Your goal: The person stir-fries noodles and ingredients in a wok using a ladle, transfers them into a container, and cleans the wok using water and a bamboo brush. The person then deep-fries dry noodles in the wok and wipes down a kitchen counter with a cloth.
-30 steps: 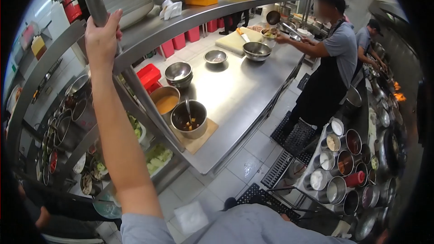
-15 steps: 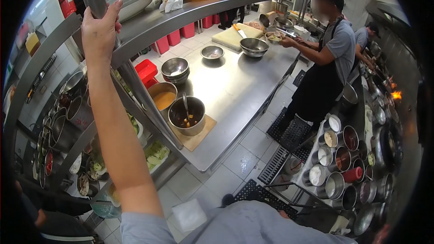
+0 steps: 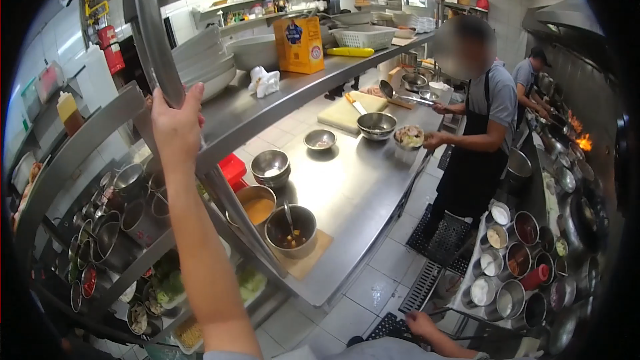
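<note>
My left hand [image 3: 179,123] is wrapped around an upright metal post [image 3: 157,40] of the steel shelf unit, with the arm raised in front of me. Low in view hangs my right hand [image 3: 421,325], its fingers curled and nothing visible in them. Beside the left hand, stacked bowls [image 3: 207,67] and a crumpled white plastic bag [image 3: 265,81] sit on the shelf [image 3: 287,93]. Below, on the steel table [image 3: 347,207], stand a pot with a ladle [image 3: 291,230], a pot of orange liquid [image 3: 257,208] and stacked metal bowls [image 3: 271,168].
A co-worker [image 3: 477,120] across the table holds a bowl of food [image 3: 409,137] and a ladle [image 3: 420,98]. Another person [image 3: 530,83] stands by flames [image 3: 584,142] at the stove. Several sauce pots [image 3: 510,299] line the right side. Rubber mats [image 3: 433,233] cover parts of the tiled floor.
My view has tilted up, showing more of the upper shelf. My right hand has come into fuller view. The co-worker has lowered the bowl and holds it apart from the ladle.
</note>
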{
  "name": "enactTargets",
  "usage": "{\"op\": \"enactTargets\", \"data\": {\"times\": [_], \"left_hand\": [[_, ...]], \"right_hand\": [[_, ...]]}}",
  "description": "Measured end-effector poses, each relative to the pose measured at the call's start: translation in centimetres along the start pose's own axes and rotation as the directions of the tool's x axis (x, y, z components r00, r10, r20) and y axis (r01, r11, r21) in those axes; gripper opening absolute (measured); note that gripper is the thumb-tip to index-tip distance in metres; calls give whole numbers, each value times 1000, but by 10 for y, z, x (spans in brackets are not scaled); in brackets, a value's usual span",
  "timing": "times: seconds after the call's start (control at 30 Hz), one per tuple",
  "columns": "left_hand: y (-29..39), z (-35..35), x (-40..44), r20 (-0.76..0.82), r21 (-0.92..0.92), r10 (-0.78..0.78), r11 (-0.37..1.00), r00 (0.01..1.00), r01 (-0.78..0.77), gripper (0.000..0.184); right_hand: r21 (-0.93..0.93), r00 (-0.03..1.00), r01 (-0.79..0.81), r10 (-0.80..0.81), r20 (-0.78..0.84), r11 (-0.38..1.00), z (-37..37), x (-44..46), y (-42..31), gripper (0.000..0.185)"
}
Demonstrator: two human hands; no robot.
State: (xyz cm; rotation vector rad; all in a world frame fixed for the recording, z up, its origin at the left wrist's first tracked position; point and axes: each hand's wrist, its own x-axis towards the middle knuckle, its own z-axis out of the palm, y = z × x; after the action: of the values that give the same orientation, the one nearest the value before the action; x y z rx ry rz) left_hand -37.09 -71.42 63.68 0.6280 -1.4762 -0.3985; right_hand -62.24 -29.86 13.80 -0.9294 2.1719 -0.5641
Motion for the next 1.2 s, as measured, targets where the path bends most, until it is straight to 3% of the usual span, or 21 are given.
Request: {"op": "enactTargets", "data": {"times": [0.07,0.1,0.13,0.27,0.33,0.37,0.53,0.6,0.63,0.73,0.8,0.83,0.9,0.97,1.0,1.03,1.07,1.1,1.13,1.17,1.2], "left_hand": [[0,1,-1,-12,8,-30,1000,999,30,25],[0,1,0,0,10,-35,999,999,35,26],[-1,1,0,2,10,-35,999,999,35,26],[-4,2,0,-6,6,-18,1000,1000,18,27],[-5,1,1,-1,5,-16,1000,1000,16,27],[-5,2,1,-11,-2,-15,1000,1000,15,27],[-8,2,3,-9,12,22,1000,1000,-21,26],[-10,2,5,2,4,36,999,999,-36,26],[-11,1,5,9,-8,68,998,998,-68,26],[-10,1,5,2,16,75,997,997,-75,27],[-13,1,6,28,-21,47,999,998,-47,28],[-14,0,7,23,-2,49,999,999,-49,28],[-12,0,8,15,15,22,1000,1000,-22,28],[-24,-3,15,14,76,160,984,987,-161,31],[-12,-3,11,6,195,-6,981,1000,5,23],[-58,-28,36,364,520,595,508,716,-687,26],[-74,-29,41,232,436,356,794,905,-424,38],[-93,-42,57,373,677,455,462,809,-573,39],[-134,-52,85,329,404,285,819,900,-407,43],[-128,-30,74,343,386,322,808,882,-445,43],[-106,-19,55,339,370,342,808,876,-459,43]], "right_hand": [[225,984,177,-175,-29,958,-51,17,-110,31],[296,904,427,-410,-119,855,-79,24,-162,31],[336,842,540,-499,-205,772,-111,17,-227,30],[7,402,897,-811,-425,442,-208,33,-395,28],[15,352,918,-795,-493,397,-239,27,-475,30],[-111,196,951,-838,-509,289,-250,54,-507,33],[-383,167,842,-859,-484,379,-256,106,-610,45],[-516,249,821,-967,-61,244,-252,108,-625,51],[-510,263,823,-963,-53,252,-247,104,-630,51],[-443,202,870,-976,-87,219,-232,92,-639,53],[-553,-33,824,-964,-263,123,-221,94,-634,55],[-553,-13,821,-963,-269,143,-223,88,-625,55],[-365,-68,923,-884,-463,120,-224,57,-598,51],[-40,57,995,-870,-490,87,-224,23,-538,42],[213,256,960,-868,-425,179,-218,8,-498,34],[320,347,920,-847,-402,225,-202,5,-451,29],[149,347,937,-873,-343,314,-185,7,-396,26],[293,533,832,-825,-186,472,-167,-7,-347,30],[301,765,620,-644,-25,725,-140,-12,-295,32],[367,856,495,-516,-47,788,-105,-19,-233,35],[277,966,258,-256,-42,926,-76,-41,-174,37]]}}
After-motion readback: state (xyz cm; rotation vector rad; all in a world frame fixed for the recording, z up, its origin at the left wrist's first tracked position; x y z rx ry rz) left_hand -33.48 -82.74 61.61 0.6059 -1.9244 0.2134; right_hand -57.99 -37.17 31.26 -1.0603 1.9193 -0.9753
